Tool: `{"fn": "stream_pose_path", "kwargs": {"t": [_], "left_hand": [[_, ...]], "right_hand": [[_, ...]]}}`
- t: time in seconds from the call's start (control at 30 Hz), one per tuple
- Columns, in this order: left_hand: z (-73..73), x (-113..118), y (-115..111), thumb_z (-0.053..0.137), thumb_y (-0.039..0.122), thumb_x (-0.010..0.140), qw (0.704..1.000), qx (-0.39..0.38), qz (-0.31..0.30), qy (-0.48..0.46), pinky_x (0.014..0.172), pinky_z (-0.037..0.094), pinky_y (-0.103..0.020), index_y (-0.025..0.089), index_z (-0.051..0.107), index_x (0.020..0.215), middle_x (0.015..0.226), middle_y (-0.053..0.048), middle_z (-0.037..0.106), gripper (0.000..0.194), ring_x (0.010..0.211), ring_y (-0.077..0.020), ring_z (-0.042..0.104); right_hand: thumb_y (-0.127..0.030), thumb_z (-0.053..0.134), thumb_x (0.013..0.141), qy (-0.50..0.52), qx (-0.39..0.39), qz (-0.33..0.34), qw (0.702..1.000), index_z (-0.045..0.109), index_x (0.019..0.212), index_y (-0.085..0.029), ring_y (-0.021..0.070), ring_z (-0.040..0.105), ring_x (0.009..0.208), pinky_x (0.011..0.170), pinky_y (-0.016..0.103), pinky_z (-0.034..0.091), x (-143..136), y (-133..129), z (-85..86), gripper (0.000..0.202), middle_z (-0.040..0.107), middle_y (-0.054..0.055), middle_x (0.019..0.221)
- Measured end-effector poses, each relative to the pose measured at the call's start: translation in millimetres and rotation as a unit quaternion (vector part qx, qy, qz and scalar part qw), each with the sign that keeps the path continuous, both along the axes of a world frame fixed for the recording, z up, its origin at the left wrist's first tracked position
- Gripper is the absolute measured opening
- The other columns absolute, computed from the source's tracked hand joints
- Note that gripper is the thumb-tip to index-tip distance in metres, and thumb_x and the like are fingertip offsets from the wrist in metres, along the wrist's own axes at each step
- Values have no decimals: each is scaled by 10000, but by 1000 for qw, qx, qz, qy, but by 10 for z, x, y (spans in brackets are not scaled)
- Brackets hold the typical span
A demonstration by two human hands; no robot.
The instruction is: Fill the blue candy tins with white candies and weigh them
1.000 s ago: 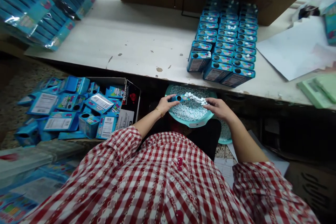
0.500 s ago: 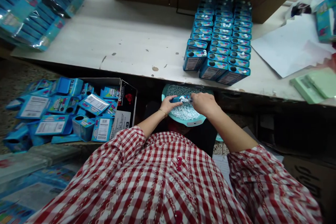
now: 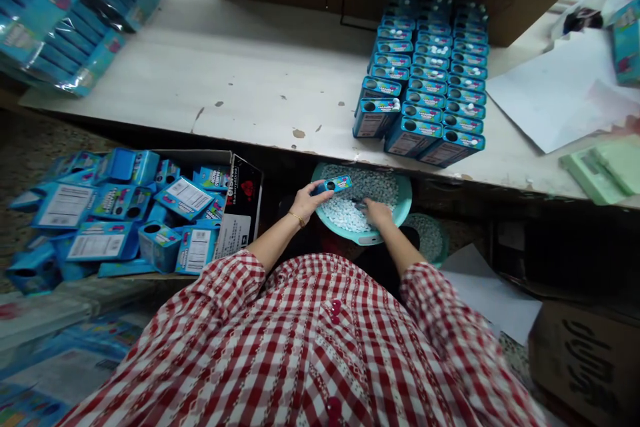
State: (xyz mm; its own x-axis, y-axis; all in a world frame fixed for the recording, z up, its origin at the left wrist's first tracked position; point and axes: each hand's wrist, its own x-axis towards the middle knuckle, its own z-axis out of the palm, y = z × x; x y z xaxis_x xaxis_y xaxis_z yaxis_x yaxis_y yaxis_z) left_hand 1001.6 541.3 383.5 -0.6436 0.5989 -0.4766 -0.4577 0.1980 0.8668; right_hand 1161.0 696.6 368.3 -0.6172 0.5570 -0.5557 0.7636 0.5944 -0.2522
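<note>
My left hand grips a small blue candy box with its top and round dark hole facing up, over the left side of a turquoise basin. Small white candies fill the basin. My right hand is down at the candies in the middle, fingers closed. A small dark edge shows at its fingertips, but I cannot make out what it is. The two hands are apart.
Rows of blue boxes stand on the white table, some with candies on top. At left is a carton heaped with blue boxes. Wrapped packs, papers and a second basin are around.
My right hand has moved from the box's top down into the candies. The white candies seen on the box top are gone from it. The left hand has shifted slightly left with the box.
</note>
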Motion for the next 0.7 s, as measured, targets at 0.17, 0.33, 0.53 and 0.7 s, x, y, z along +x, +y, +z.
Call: {"fn": "stream_pose_path", "kwargs": {"t": [0.17,0.33,0.53,0.7], "left_hand": [[97,-88,-63,800,319,550,999,28,28,-36,812,517,-345,131,615,1054,981,-55,624,569,804,-140,615],[118,-151,-45,797,324,555,998,46,37,-37,811,516,-332,127,607,1049,1023,-70,620,565,859,-157,611],[-17,-30,84,797,356,547,1000,22,4,9,844,490,-352,148,624,1073,953,-52,638,591,850,-166,610],[-80,124,191,809,351,520,994,-10,-46,100,942,411,-343,169,665,1038,981,-56,646,567,973,-195,576]], "right_hand": [[-253,531,804,102,-92,-19,990,594,1098,-167,202,571,978,828,298,417,-164,-52,-326,313,630,90,1071],[-290,536,741,171,-171,-45,969,560,1090,-133,107,531,636,603,231,425,93,128,-100,384,611,3,770],[-423,580,682,268,-257,-80,925,593,1026,-152,97,442,525,500,230,353,305,275,612,438,572,-11,686],[-356,558,753,170,-58,38,983,676,974,-219,199,593,795,685,279,420,137,205,1149,286,677,51,852]]}}
